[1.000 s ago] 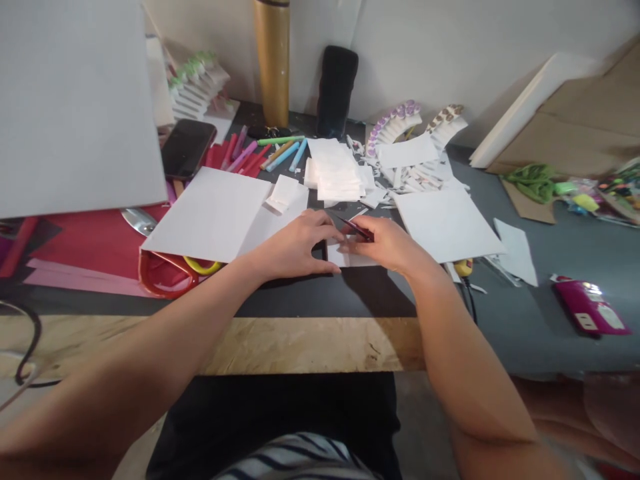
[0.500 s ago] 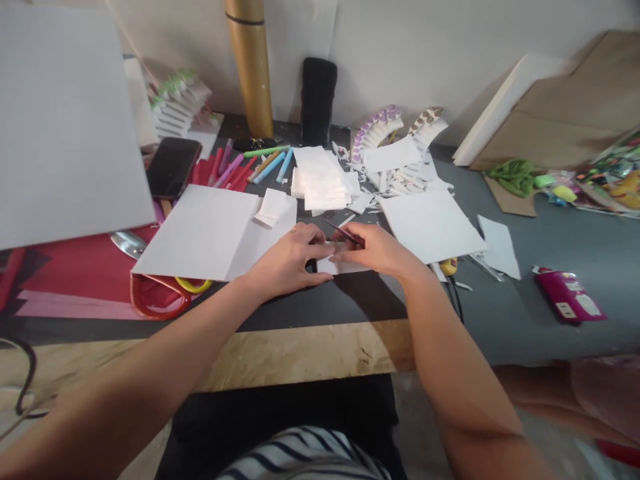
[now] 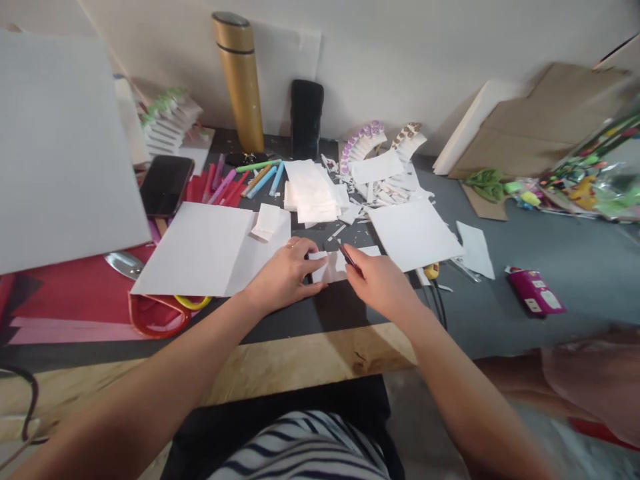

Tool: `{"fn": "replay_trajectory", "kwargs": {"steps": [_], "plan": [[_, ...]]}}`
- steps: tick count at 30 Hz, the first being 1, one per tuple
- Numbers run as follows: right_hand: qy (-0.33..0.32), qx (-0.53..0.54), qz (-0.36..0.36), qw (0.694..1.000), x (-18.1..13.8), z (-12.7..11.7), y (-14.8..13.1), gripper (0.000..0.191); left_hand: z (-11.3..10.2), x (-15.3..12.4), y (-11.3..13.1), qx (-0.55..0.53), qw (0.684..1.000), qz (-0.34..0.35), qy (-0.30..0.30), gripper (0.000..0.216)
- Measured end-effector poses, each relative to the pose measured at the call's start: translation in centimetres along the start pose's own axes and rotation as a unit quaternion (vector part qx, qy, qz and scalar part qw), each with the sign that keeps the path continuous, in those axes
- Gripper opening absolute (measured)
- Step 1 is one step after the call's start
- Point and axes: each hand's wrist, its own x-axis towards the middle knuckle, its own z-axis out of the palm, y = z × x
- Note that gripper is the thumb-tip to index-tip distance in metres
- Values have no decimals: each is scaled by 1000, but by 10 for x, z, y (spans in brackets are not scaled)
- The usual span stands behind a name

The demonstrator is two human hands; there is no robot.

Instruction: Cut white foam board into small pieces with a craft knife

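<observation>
My left hand (image 3: 290,272) presses the left end of a small white paper strip (image 3: 337,265) to the dark tabletop, its thumb and fingers curled round that end. A dark edge of something shows under those fingers, mostly hidden. In my right hand (image 3: 377,277) is a slim dark pen-like tool (image 3: 350,257), gripped over the strip with its tip pointing away from me; its exact kind cannot be made out. Beyond the strip lie thin paper scraps and a stack of white paper pieces (image 3: 313,193).
White sheets (image 3: 195,247) and another white sheet (image 3: 415,230) flank my hands. Scissors with red handles (image 3: 150,320) stick out at left. Markers (image 3: 260,180), a phone (image 3: 166,185) and a gold flask (image 3: 243,93) stand behind. A purple packet (image 3: 536,291) lies right; another person sits there.
My right hand has drawn back to the right along the strip, away from my left hand, showing more of the paper. My left hand still presses the strip. The view has shifted slightly.
</observation>
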Motion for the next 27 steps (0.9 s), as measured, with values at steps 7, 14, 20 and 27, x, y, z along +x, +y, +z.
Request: {"fn": "replay_trajectory", "kwargs": {"steps": [7,14,20,27], "plan": [[-23,-82,17,996,-9,11,-16,53,0,1,0,0,1000,0,2,32],[-31,-102,18,994,-6,10,-23,55,-3,1,2,1,1000,-6,-3,25],[-58,-122,18,991,-3,9,-32,55,-1,1,-1,4,1000,4,-5,28],[-87,-120,23,989,1,5,-42,45,2,1,-4,5,1000,15,-3,25]]}}
